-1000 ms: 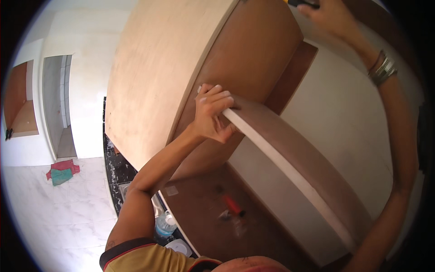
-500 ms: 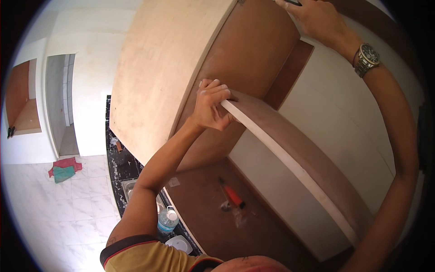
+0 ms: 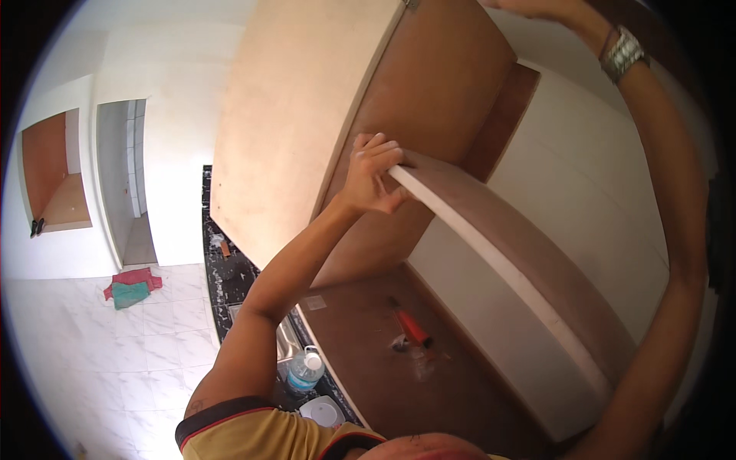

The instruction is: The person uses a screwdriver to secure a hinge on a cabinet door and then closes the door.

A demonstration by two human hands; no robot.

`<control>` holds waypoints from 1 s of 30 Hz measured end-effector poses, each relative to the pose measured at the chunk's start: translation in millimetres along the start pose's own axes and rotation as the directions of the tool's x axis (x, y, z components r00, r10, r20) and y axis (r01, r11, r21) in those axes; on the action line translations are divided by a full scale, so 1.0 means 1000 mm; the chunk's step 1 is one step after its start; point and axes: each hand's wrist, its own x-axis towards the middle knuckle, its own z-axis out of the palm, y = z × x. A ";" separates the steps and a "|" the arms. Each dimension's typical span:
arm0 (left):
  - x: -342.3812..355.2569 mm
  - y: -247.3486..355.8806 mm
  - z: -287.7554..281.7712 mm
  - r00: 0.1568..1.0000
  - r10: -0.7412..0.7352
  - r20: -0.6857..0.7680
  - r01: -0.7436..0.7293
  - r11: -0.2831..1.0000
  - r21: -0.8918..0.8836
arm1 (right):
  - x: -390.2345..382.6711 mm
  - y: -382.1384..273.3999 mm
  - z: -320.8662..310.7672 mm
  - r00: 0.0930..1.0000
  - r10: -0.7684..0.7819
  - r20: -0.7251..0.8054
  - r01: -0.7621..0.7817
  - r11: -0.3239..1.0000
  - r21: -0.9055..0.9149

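Note:
My left hand [image 3: 374, 175] is closed round the end of a brown shelf board [image 3: 510, 230] with a pale front edge, where it meets the brown side panel of a wooden cabinet [image 3: 425, 84]. High at the upper right, my right hand [image 3: 548, 8] is partly cut off by the picture's edge. Its fingertips are out of sight, so what it holds, if anything, does not show. A pale cabinet door [image 3: 295, 100] stands swung out left of my left hand, a hinge [image 3: 412, 4] at its top.
On the brown cabinet bottom [image 3: 368, 345] lies an orange-red tool [image 3: 414, 330] beside small plastic scraps. Below is a black counter [image 3: 217, 276] with a water bottle [image 3: 305, 369] and a white container [image 3: 322, 412]. Red and green cloths [image 3: 132, 290] lie on the tiled floor.
My right hand has moved up, partly out of the picture; the dark thing in it earlier no longer shows. My left hand keeps its hold, while the whole view has shifted slightly.

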 end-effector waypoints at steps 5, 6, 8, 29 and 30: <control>-0.009 -0.003 0.003 1.000 0.013 -0.023 -0.012 0.999 0.039 | -0.080 -0.018 0.045 0.868 -0.467 -0.166 0.396 0.854 -0.337; -0.011 -0.003 0.012 1.000 0.006 -0.012 -0.006 1.000 0.006 | -0.089 0.003 0.057 0.787 -0.586 -0.190 0.470 0.770 -0.431; -0.018 -0.018 0.013 0.991 0.089 -0.104 -0.084 0.995 0.047 | -0.123 0.002 0.078 0.808 -0.580 -0.106 0.500 0.769 -0.398; -0.281 -0.142 -0.280 -0.008 -0.735 -0.678 0.705 0.476 -0.525 | -0.393 -0.154 0.211 0.805 0.116 0.582 -0.285 0.936 0.207; -0.342 -0.194 -0.328 -0.056 -0.896 -0.441 0.783 0.235 -0.576 | -0.402 -0.144 0.220 0.823 0.096 0.559 -0.271 0.932 0.240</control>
